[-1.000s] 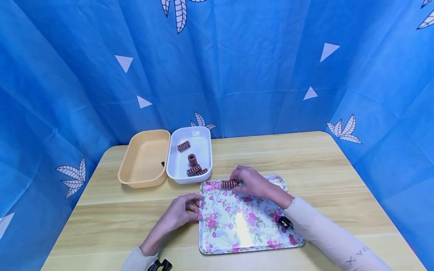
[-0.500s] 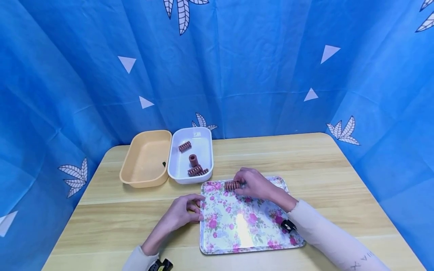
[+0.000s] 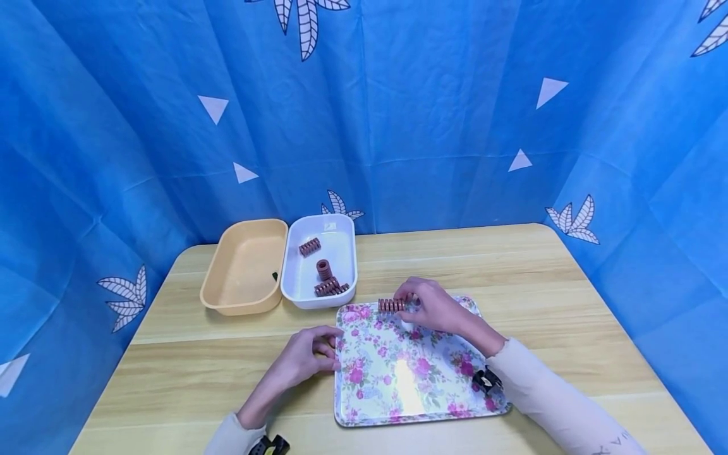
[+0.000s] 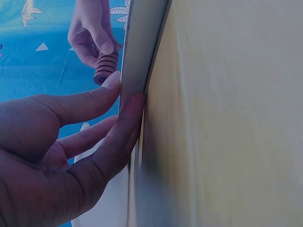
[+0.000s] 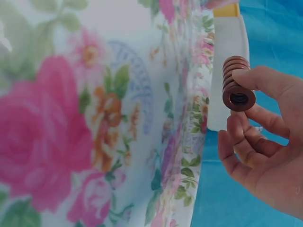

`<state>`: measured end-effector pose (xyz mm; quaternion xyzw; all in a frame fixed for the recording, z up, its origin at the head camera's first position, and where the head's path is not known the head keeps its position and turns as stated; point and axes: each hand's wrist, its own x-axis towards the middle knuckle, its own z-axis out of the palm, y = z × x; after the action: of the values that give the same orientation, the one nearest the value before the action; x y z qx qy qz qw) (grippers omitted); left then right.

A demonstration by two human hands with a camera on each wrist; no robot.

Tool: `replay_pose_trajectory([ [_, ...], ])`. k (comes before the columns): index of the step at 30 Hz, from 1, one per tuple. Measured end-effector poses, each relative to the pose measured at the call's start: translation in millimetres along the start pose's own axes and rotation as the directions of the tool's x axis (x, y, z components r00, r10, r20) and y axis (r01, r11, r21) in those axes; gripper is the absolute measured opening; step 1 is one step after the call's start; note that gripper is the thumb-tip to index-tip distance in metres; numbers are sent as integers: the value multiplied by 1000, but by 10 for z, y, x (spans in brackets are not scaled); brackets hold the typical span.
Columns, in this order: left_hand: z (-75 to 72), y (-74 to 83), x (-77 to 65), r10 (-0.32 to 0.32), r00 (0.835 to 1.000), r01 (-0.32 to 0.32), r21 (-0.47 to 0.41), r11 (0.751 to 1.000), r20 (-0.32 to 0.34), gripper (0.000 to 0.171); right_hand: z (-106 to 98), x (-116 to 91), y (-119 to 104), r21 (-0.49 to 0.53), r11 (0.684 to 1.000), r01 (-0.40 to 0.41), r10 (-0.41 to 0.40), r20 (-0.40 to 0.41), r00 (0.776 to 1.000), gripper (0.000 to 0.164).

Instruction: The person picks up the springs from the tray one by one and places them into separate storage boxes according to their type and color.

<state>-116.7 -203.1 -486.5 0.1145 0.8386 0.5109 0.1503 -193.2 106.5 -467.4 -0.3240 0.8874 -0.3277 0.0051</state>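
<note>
A brown coil spring point(image 3: 391, 306) is pinched between the thumb and fingers of my right hand point(image 3: 435, 308). It is held raised over the far edge of the floral tray point(image 3: 392, 373), and the right wrist view shows the spring point(image 5: 236, 80) apart from the tray surface, one hollow end facing the camera. At the tray's left edge, my left hand point(image 3: 301, 357) pinches the rim; in the left wrist view its thumb point(image 4: 90, 101) lies on one side of the rim and a finger on the other.
Behind the tray stands a white bin point(image 3: 290, 265) with several brown springs point(image 3: 309, 246) inside. Left of it sits a tan bin point(image 3: 212, 278) with a small dark piece point(image 3: 275, 276) inside. The wooden table point(image 3: 546, 297) backs onto a blue curtain point(image 3: 432, 126).
My right hand has drawn the spring slightly to the right and lifted it up from the tray. My left hand stays on the tray's rim.
</note>
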Motion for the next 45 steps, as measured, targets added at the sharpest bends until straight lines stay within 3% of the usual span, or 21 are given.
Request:
replay_pose_trajectory([
  [17, -18, -10, 20, 1, 1000, -1, -1, 1000, 17, 57, -91, 103, -52, 71, 997, -16, 24, -115, 993, 26],
  [37, -31, 1, 72, 6, 1000, -6, -9, 1000, 10, 57, -123, 646, -157, 103, 995, 16, 6, -213, 977, 27],
  [45, -16, -22, 29, -14, 1000, 14, -10, 1000, 15, 57, -40, 840, -179, 102, 994, -26, 47, -209, 977, 26],
])
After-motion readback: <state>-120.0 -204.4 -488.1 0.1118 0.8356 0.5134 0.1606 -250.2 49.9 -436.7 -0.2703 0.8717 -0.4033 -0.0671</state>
